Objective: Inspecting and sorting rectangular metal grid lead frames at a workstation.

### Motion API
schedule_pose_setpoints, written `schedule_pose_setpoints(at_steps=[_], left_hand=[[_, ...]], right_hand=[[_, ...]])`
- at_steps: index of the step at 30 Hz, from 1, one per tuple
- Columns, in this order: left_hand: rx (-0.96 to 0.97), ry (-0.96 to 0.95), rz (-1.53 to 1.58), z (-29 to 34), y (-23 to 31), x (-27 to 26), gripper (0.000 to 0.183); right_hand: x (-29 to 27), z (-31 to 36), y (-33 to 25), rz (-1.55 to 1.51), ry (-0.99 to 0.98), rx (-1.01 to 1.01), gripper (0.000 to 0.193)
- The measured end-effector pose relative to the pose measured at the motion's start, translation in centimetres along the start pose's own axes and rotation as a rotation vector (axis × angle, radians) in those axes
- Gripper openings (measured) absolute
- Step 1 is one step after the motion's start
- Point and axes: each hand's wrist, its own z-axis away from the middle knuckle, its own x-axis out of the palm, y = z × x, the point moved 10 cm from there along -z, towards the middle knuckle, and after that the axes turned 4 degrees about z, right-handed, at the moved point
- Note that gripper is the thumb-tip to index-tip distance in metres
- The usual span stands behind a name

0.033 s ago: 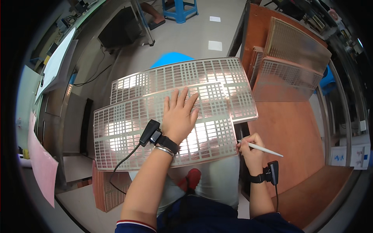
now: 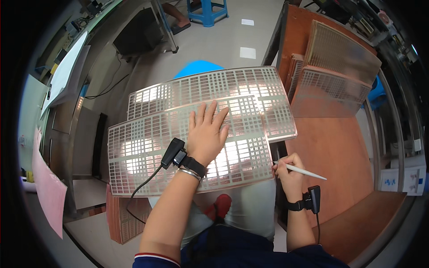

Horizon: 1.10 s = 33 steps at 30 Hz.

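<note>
My left hand (image 2: 205, 140) lies flat with spread fingers on a copper-coloured panel (image 2: 243, 167) patterned with a pale grid of small rectangles. A second panel (image 2: 178, 93) of the same kind lies beyond it, partly covered by the nearer one. Both are above my lap. At the near panel's right edge, my right hand (image 2: 290, 176) grips a slim white pen-like tool (image 2: 309, 172). Its dark tip points left toward that edge; whether it touches cannot be made out.
On the right, more gridded panels (image 2: 330, 89) lean on an orange-brown board surface (image 2: 330, 147). A stack of panels (image 2: 127, 219) stands low at left. A blue stool (image 2: 199, 67) shows behind the panels. Pink sheets (image 2: 48, 187) hang at far left. Cables run from both wrist straps.
</note>
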Motion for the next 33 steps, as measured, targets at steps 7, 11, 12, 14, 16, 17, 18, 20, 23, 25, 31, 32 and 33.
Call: schedule_pose_setpoints(at_steps=[7,11,12,14,16,17,18,20,23,25,31,32,33], left_hand=[[0.002,0.015,0.008,-0.1,-0.3,0.0,0.044],[0.002,0.024,0.021,-0.1,-0.2,-0.2,0.044],[0.008,0.033,0.029,-0.3,-0.2,-0.5,0.044],[0.013,0.026,0.037,0.0,-0.2,-0.3,0.044],[0.017,0.027,0.041,0.1,-0.2,-0.3,0.044],[0.012,0.017,0.069,0.1,-0.2,-0.1,0.044],[0.002,0.003,0.096,0.2,-0.3,-0.1,0.044],[-0.010,0.014,0.147,0.3,-1.0,-0.6,0.044],[-0.034,0.050,0.411,0.6,-2.6,-1.9,0.043],[-0.049,0.084,0.621,1.0,-3.6,-3.4,0.043],[-0.225,0.253,0.454,8.0,-12.4,-10.2,0.036],[-0.336,0.277,0.473,9.6,-14.3,-11.3,0.035],[-0.421,0.306,0.326,11.8,-17.2,-12.2,0.033]], right_hand=[[-0.2,0.5,-0.5,0.145,0.007,-0.089,0.009],[-0.3,0.9,-0.3,-0.029,0.059,0.011,0.010],[-0.1,0.6,-0.2,0.012,0.051,-0.025,0.010],[-0.4,0.4,0.1,0.053,0.044,-0.067,0.010],[-2.6,0.9,-0.5,0.344,0.127,-0.205,0.010],[-3.6,1.1,0.0,0.232,0.159,-0.203,0.009],[-4.3,1.5,0.3,0.130,0.193,-0.086,0.009],[-5.0,2.1,0.9,-0.047,0.221,0.009,0.007],[-3.7,2.5,-1.0,0.005,0.187,0.023,0.018],[-2.9,2.7,-0.8,0.101,0.128,0.021,0.027],[0.2,3.1,-0.4,0.327,0.026,-0.137,0.022],[0.2,3.0,-0.3,0.318,0.040,-0.114,0.021],[0.5,3.0,-0.6,0.314,0.032,-0.115,0.021]])
